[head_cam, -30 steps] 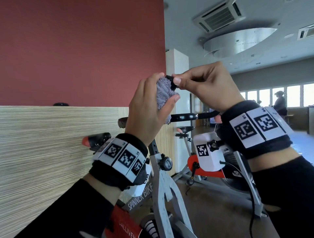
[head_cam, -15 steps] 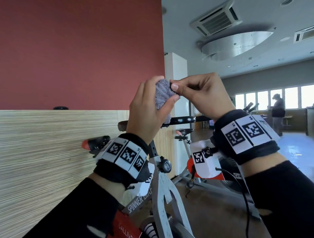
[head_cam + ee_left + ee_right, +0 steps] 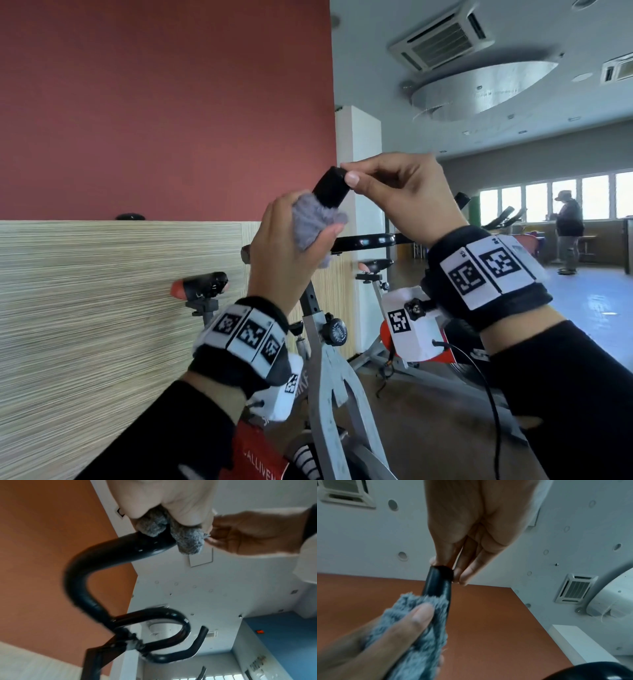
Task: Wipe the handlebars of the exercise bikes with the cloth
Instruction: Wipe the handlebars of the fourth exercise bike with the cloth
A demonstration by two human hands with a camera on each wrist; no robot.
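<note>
In the head view my left hand (image 3: 281,243) grips a fluffy grey cloth (image 3: 310,219) wrapped round the upright black handlebar end (image 3: 329,190) of the near exercise bike. My right hand (image 3: 352,173) pinches the very tip of that bar between thumb and forefinger. The left wrist view shows the cloth (image 3: 187,540) bunched on the curved black handlebar (image 3: 77,582) under my left hand (image 3: 171,500). In the right wrist view the bare bar end (image 3: 438,582) stands out above the cloth (image 3: 429,649), with my right hand (image 3: 448,569) at its top.
The grey bike frame (image 3: 325,377) stands right below my hands, close to a wood-panelled wall (image 3: 102,308) under a red wall. A second bike (image 3: 411,342) stands behind on the right by a white pillar (image 3: 363,171). A person (image 3: 568,233) stands far off by the windows.
My left hand has slid the cloth down the bar, so the black end now shows above it. My right hand has kept its pinch on the tip.
</note>
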